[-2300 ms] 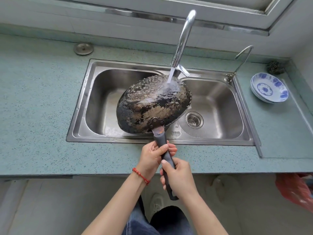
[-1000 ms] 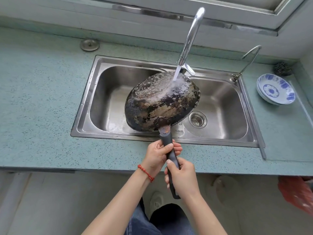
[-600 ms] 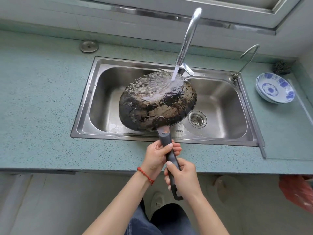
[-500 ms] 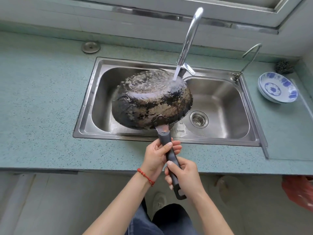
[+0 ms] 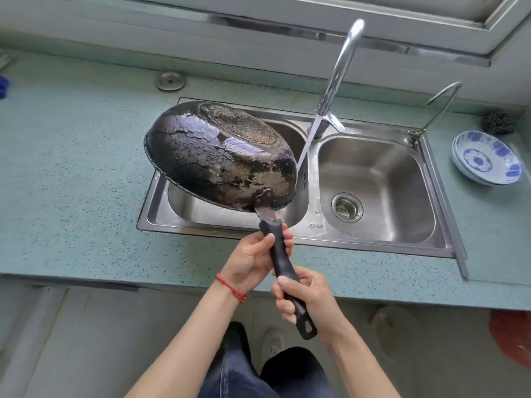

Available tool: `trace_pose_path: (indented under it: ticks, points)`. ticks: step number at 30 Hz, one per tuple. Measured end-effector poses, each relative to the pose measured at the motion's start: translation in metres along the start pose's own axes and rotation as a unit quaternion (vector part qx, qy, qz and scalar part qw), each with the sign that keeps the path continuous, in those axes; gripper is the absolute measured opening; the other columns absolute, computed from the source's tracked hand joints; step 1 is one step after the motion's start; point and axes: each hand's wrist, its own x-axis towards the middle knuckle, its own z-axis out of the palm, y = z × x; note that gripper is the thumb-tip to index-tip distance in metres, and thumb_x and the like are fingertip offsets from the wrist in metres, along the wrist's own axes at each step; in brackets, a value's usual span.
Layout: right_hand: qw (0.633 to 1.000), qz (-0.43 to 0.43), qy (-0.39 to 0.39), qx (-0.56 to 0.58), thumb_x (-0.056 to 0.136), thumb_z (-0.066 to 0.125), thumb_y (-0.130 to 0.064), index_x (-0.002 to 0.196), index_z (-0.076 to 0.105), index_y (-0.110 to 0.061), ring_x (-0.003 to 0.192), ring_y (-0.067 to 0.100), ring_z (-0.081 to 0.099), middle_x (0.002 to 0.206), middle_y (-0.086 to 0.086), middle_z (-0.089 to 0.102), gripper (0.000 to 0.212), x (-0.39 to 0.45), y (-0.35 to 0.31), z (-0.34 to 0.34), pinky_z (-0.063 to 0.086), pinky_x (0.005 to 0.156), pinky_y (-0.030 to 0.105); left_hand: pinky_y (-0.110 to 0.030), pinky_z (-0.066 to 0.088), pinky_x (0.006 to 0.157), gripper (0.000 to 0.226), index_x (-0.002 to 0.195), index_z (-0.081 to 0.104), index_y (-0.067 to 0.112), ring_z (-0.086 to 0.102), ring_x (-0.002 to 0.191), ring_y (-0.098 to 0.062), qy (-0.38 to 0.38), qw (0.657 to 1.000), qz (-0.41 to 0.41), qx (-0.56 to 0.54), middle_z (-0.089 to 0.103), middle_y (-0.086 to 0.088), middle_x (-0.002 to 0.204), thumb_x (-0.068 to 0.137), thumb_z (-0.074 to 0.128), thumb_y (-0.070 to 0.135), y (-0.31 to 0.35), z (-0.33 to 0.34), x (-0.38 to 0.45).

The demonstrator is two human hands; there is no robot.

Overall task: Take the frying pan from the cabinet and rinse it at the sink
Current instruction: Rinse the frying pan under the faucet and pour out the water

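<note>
the frying pan [image 5: 221,156] hangs bottom-up and tilted over the left basin of the sink [image 5: 370,245], its blackened, wet underside facing the camera and its far rim at about 10 o'clock from the handle. the black handle [image 5: 283,262] runs down toward 5 o'clock. the left hand [image 5: 253,259] grips the handle near the pan, fingers [image 5: 284,239] curled round it, a red cord [image 5: 231,287] on the wrist. the right hand [image 5: 307,297] grips the handle's lower end, fingers wrapped tight, at 5 o'clock from the left. water [image 5: 306,147] falls from the tall faucet [image 5: 339,70] just past the pan's 3 o'clock edge, beside it rather than on it. the right basin shows a drain strainer [image 5: 347,207]. on the green surface [image 5: 71,168], blue-patterned bowls [image 5: 485,158] sit at 3 o'clock of the sink.
</note>
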Motion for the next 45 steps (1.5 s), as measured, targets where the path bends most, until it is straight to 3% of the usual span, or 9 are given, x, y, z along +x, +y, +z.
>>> trace_pose_path:
  ticks: [7,10,12,17,22,26,30,35,45]
  points:
    - [0.984,0.015,0.035,-0.176,0.067,0.063,-0.01,0.077,0.054,0.0,0.034,0.017,0.051,0.051,0.006,0.059,0.017,0.004,-0.012,-0.003,0.043,0.036,0.021,-0.024,0.056,0.064,0.02,0.086,0.061,-0.005,0.064,0.063,-0.016,0.065,0.996,0.031,0.055,0.066,-0.01,0.069,0.071,0.058,0.008,0.009,0.011,-0.002]
    - [0.967,0.018,0.097,-0.234,0.063,0.069,-0.016,0.093,0.062,-0.004,0.041,0.018,0.058,0.066,0.011,0.066,0.034,0.004,-0.011,-0.011,0.046,0.04,0.023,-0.024,0.056,0.062,0.013,0.081,0.061,-0.006,0.064,0.06,-0.016,0.104,0.988,0.042,0.105,0.068,-0.007,0.063,0.073,0.059,0.004,0.007,0.013,-0.004]
    - [0.958,0.001,0.101,-0.268,0.068,0.07,-0.016,0.093,0.066,-0.012,0.046,0.016,0.061,0.073,0.009,0.066,0.026,0.004,-0.009,-0.014,0.049,0.045,0.023,-0.023,0.056,0.059,0.005,0.077,0.062,-0.005,0.065,0.057,-0.016,0.141,0.977,0.049,0.153,0.069,-0.005,0.06,0.078,0.058,-0.001,0.006,0.014,-0.006]
    - [0.902,-0.084,0.144,-0.399,0.076,0.054,-0.027,0.081,0.058,-0.006,0.048,0.007,0.043,0.057,0.001,0.047,0.022,0.01,0.005,-0.002,0.031,0.046,0.02,-0.021,0.056,0.056,0.008,0.073,0.061,-0.007,0.064,0.052,-0.014,0.204,0.955,0.082,0.197,0.067,-0.004,0.054,0.081,0.058,-0.005,0.007,0.02,-0.004]
    - [0.921,-0.114,0.151,-0.34,0.085,0.06,-0.021,0.08,0.062,-0.005,0.056,0.013,0.035,0.062,0.005,0.043,0.017,0.015,0.012,0.006,0.029,0.055,0.03,-0.02,0.056,0.053,0.007,0.074,0.06,-0.007,0.064,0.048,-0.013,0.235,0.945,0.086,0.212,0.065,-0.003,0.051,0.08,0.06,-0.004,0.01,0.018,-0.004]
    - [0.961,-0.097,0.122,-0.229,0.082,0.064,-0.016,0.08,0.073,-0.027,0.046,0.009,0.035,0.061,0.002,0.043,0.014,0.012,0.009,0.008,0.03,0.042,0.017,-0.021,0.055,0.056,0.005,0.074,0.06,-0.003,0.063,0.052,-0.014,0.23,0.953,0.078,0.182,0.06,-0.008,0.06,0.079,0.062,-0.003,0.009,0.014,-0.008]
    - [0.979,-0.068,0.095,-0.169,0.085,0.06,-0.012,0.069,0.065,-0.013,0.039,0.012,0.035,0.054,0.006,0.046,0.018,0.01,0.008,0.008,0.026,0.035,0.017,-0.02,0.053,0.055,0.011,0.072,0.06,0.001,0.062,0.054,-0.013,0.19,0.975,0.055,0.098,0.062,-0.005,0.059,0.069,0.067,0.009,0.009,0.011,-0.008]
    - [0.994,-0.04,0.055,-0.09,0.086,0.057,-0.011,0.074,0.064,-0.006,0.043,0.012,0.04,0.07,0.017,0.045,0.015,0.01,0.013,0.014,0.028,0.035,0.017,-0.021,0.055,0.058,0.017,0.078,0.061,0.0,0.067,0.059,-0.013,0.158,0.986,0.046,0.022,0.068,-0.005,0.062,0.07,0.058,0.015,0.006,0.004,-0.014]
    - [0.983,-0.026,0.036,-0.178,0.074,0.06,-0.011,0.068,0.063,-0.008,0.035,0.013,0.045,0.043,-0.001,0.055,0.008,0.006,-0.008,0.006,0.038,0.037,0.018,-0.019,0.054,0.053,0.012,0.077,0.057,-0.002,0.065,0.053,-0.011,0.193,0.973,0.077,0.096,0.068,-0.002,0.055,0.086,0.05,0.0,0.005,0.017,-0.009]
